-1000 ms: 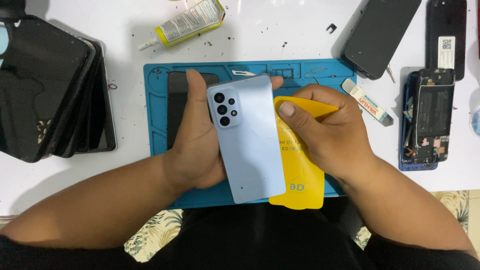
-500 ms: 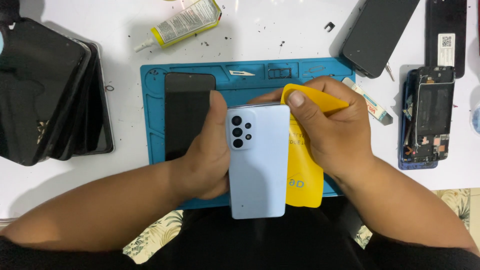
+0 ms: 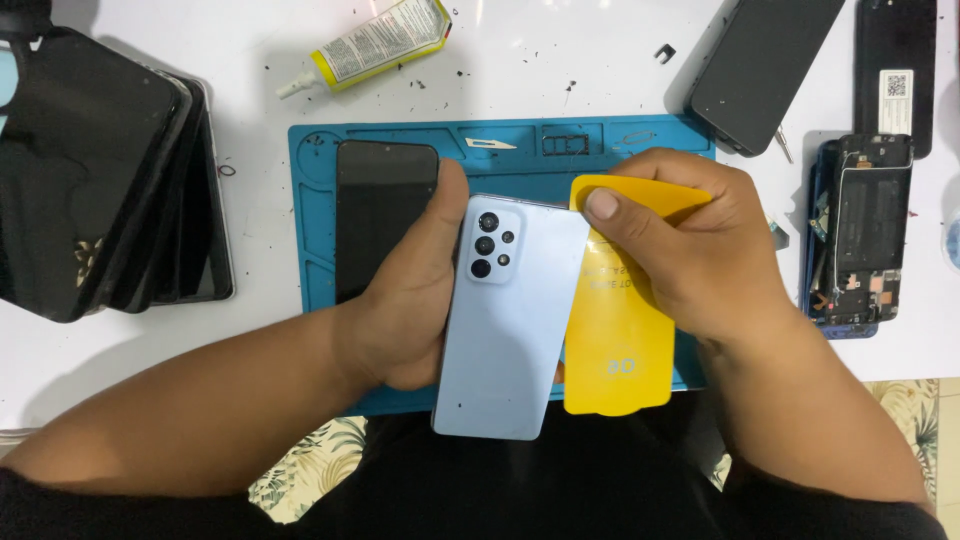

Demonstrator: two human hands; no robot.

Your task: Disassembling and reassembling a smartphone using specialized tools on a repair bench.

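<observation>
The left hand [image 3: 405, 300] is closed around a light-blue phone [image 3: 510, 320], back side up, thumb along its upper left edge by the camera cluster and the other fingers hidden underneath; the phone hangs tilted over the near edge of a blue mat [image 3: 320, 210]. The right hand [image 3: 700, 250] is curled shut on a yellow sleeve [image 3: 615, 350], thumb pressed on its top corner, the sleeve lying just beside the phone and partly tucked under its right edge. The phone looks stiff, smooth and likely slippery on its glossy back, with a fragile screen facing down, so it is best gripped by the long side edges, away from the lenses. The sleeve appears thin, light and bendy, and whatever flat sheet it holds would probably crack if flexed; pinching it at a corner or short edge suits it. On the mat lie a dark phone [image 3: 385, 215] and a small blade [image 3: 490, 145]. Farther out on the white counter [image 3: 560, 60] sit a stack of screens [image 3: 100, 180], a glue tube [image 3: 375, 42] and an opened phone [image 3: 865, 235].
</observation>
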